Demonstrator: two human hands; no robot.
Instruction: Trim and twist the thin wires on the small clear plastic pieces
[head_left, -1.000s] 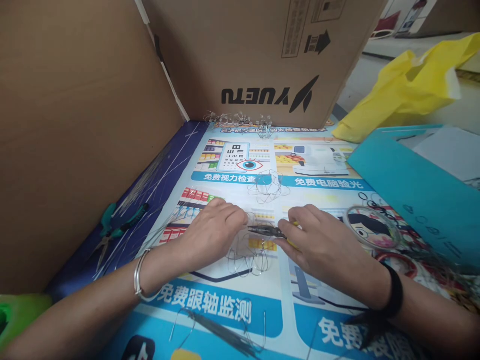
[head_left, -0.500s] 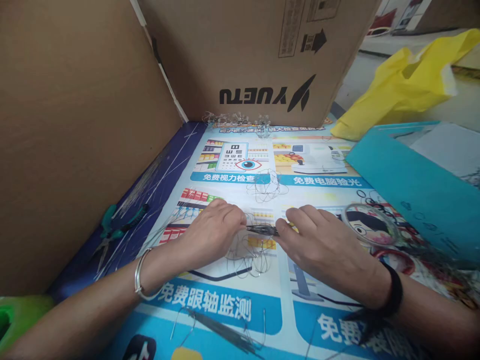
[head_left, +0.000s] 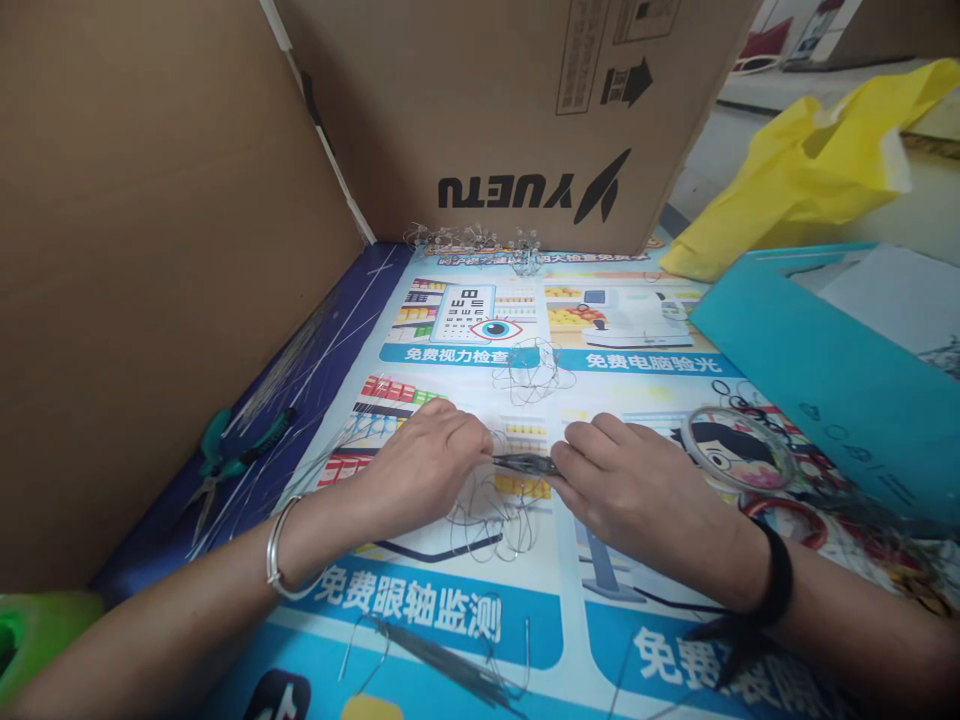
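My left hand rests on the printed poster mat, fingers closed on a thin looped wire piece that spreads below and between my hands. My right hand is closed round small dark needle-nose pliers, whose tips point left to the wire at my left fingertips. A silver bangle sits on my left wrist, a black band on my right.
Teal-handled cutters and straight wire strands lie at the left. Another wire tangle lies farther back. Cardboard boxes wall the left and back. A teal box lid, yellow bag, rings and a wire bundle are around.
My right hand has slid a little left and closed over the pliers, hiding their yellow handles. My left hand has barely moved.
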